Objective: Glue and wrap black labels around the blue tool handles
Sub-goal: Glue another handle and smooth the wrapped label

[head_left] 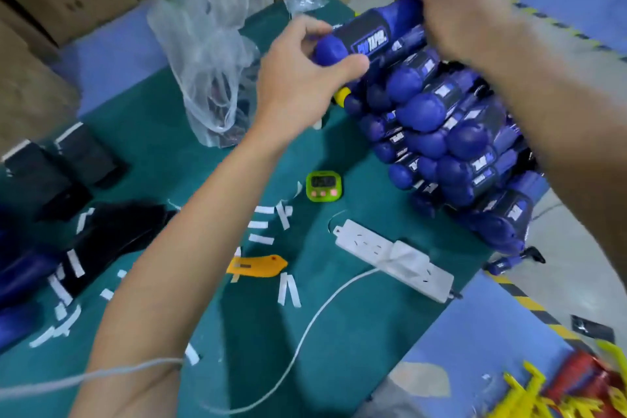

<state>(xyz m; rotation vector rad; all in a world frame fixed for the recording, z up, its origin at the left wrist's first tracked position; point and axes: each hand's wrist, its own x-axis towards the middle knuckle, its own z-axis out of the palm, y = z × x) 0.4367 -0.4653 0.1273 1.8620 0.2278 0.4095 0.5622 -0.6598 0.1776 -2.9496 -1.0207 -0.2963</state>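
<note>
A blue tool handle (368, 32) with a black label wrapped round its middle lies across the top of a tall stack of labelled blue handles (451, 146) at the table's right. My left hand (298, 78) grips its rounded near end. My right hand (454, 7) curls over its far end. A pile of black labels (112, 241) lies at the left, with several white backing strips (261, 227) scattered over the green table (258, 326).
A green timer (324, 186), a yellow utility knife (258, 265) and a white power strip (393, 260) with its cable lie mid-table. A clear plastic bag (207, 54) stands behind. Cardboard boxes line the back left. Yellow and red items sit bottom right.
</note>
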